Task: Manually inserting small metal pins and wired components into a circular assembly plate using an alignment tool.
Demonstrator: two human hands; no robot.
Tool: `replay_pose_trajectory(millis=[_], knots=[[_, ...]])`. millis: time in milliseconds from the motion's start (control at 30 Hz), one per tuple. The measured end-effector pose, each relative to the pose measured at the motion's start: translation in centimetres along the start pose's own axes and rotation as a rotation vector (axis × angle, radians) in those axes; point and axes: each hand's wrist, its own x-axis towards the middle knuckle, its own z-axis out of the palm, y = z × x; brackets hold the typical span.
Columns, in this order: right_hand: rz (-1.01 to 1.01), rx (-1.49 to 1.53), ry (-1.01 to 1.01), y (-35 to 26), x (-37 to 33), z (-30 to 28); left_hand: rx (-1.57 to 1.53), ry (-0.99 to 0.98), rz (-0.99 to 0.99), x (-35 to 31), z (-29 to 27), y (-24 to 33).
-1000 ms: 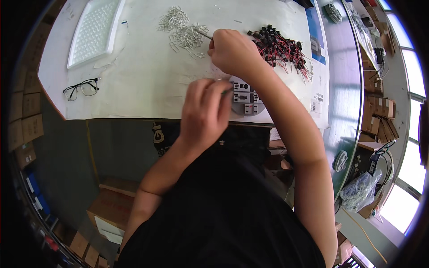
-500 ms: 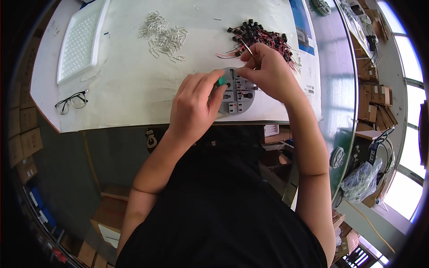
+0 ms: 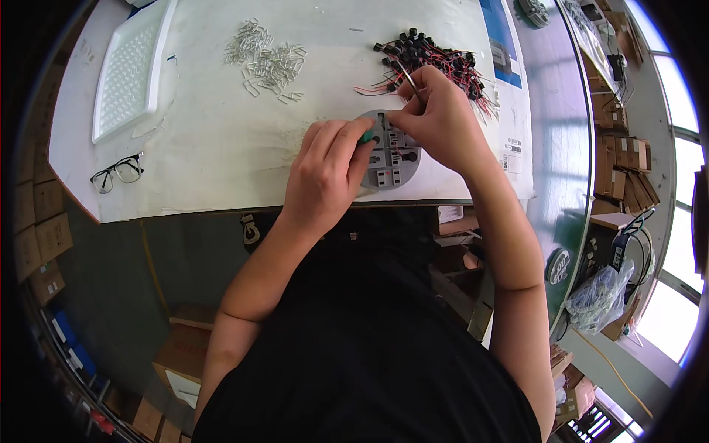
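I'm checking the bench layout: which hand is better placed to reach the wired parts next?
The right hand, probably: it is nearer the wired parts, its slim tool pointing their way. The left hand is farther off, pinching a green piece at the grey fixture.

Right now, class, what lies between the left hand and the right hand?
In the head view, part of the round grey fixture lies between the left hand and the right hand.

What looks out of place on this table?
The eyeglasses seem out of place: a personal item on the worktable, near its left edge. The wired black parts lie in a jumble. No damage is clearly visible.
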Motion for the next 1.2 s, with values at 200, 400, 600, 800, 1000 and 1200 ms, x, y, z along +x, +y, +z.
replay_pose_trajectory(millis=[200,400,600,800,1000,1200], knots=[[-0.046,-0.213,-0.02,-1.1,0.5,-0.6,0.0,-0.007,0.003,0.0,0.0,-0.2],[0.101,-0.084,-0.188,0.0,1.0,-1.9,-0.02,0.008,-0.01,0.0,0.0,-0.2],[0.04,0.013,-0.245,2.1,0.6,-1.8,-0.062,-0.018,-0.038,0.2,-0.3,-0.2],[0.156,0.262,-0.169,2.9,-1.4,-1.7,-0.023,-0.137,-0.004,2.5,-1.1,-0.1],[0.069,0.391,0.026,5.2,-2.3,1.3,0.082,-0.343,0.036,5.8,-0.8,1.0],[-0.017,0.452,0.076,5.9,-2.1,1.6,0.203,-0.521,0.008,6.9,-0.3,2.1]])
